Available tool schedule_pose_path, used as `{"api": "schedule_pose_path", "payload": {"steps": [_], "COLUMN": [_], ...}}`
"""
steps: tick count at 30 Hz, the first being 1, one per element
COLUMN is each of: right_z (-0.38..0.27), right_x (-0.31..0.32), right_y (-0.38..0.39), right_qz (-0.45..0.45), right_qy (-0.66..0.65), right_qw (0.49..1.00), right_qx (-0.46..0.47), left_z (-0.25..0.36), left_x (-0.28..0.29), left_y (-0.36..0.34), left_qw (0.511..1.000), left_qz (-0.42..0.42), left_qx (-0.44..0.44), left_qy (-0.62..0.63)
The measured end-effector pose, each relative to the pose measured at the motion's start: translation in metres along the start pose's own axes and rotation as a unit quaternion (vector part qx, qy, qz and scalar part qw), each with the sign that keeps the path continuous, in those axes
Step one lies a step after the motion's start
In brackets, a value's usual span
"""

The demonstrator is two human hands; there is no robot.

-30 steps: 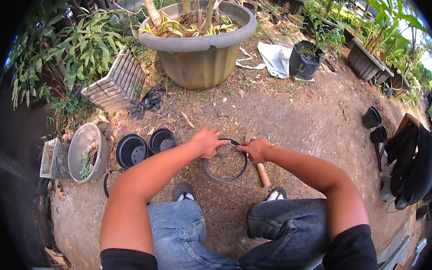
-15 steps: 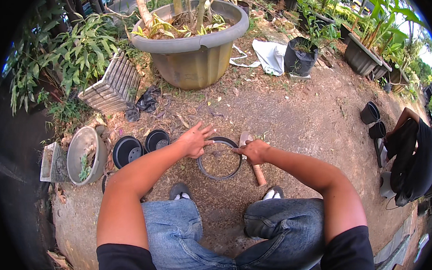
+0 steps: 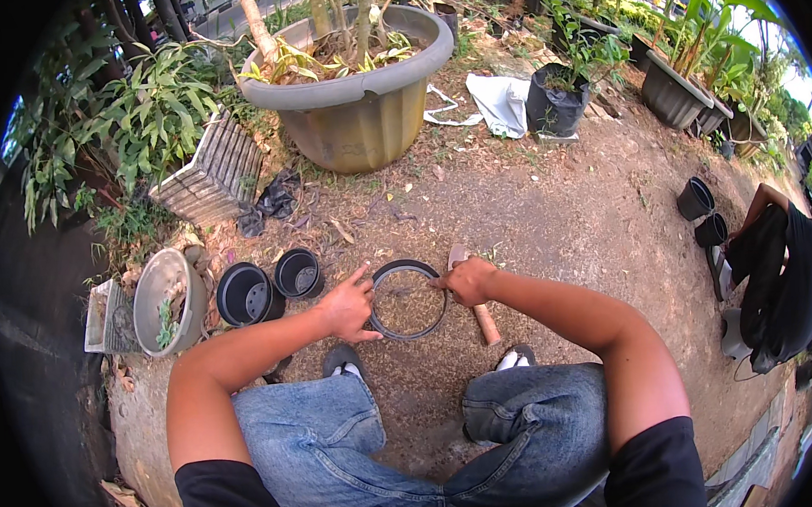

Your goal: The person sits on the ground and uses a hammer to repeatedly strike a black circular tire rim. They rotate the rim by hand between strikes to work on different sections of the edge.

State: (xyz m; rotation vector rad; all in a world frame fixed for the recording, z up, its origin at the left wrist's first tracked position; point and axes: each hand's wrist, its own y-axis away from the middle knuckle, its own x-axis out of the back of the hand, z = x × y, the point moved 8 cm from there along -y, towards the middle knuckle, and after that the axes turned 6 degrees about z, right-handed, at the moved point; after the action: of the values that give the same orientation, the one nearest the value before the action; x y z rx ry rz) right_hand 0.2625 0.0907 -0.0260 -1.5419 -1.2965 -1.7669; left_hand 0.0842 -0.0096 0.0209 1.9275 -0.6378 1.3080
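On the ground between my feet is a round thing with a black rim (image 3: 412, 335), like a pot or sieve seen from above. Brown, speckled stuff shows inside the rim; I cannot tell if it fills a pot or shows through mesh. My left hand (image 3: 346, 309) is at the rim's left side, fingers spread, with nothing in it. My right hand (image 3: 469, 281) has its fingers curled at the right of the rim, index finger and thumb on the edge. Beneath that hand lies a hand tool with a wooden handle (image 3: 488, 324) and flat blade, its middle hidden.
Black pots (image 3: 248, 295) and a grey bowl-shaped planter (image 3: 170, 303) stand at left. A large planter (image 3: 354, 132) rises ahead, beside a white sack (image 3: 499, 104). At far right, a person in dark clothing (image 3: 779, 280) crouches near small black pots (image 3: 695, 199).
My left hand has moved from the rim's upper left down to its left side. The right hand stays at the right edge, and the whole view has shifted slightly.
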Motion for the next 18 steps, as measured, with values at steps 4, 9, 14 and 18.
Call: {"api": "schedule_pose_path", "payload": {"steps": [4, 9, 14, 18], "right_z": [-0.001, -0.001, -0.003, -0.003], "right_x": [0.0, -0.004, -0.001, 0.003], "right_y": [0.0, 0.001, 0.003, 0.009], "right_qz": [0.011, 0.008, -0.002, -0.016], "right_qy": [-0.005, -0.02, -0.008, 0.004], "right_qw": [1.0, 1.0, 1.0, 1.0], "right_qx": [0.002, -0.01, -0.019, -0.021], "left_z": [0.024, 0.048, 0.038, 0.016], "left_x": [-0.006, 0.009, 0.007, 0.011], "left_y": [-0.003, -0.013, -0.021, -0.011], "left_qw": [0.997, 0.971, 0.924, 0.971], "left_qz": [-0.05, -0.094, 0.015, 0.055], "left_qx": [0.031, 0.114, 0.148, 0.081], "left_qy": [0.05, 0.189, 0.352, 0.217]}}
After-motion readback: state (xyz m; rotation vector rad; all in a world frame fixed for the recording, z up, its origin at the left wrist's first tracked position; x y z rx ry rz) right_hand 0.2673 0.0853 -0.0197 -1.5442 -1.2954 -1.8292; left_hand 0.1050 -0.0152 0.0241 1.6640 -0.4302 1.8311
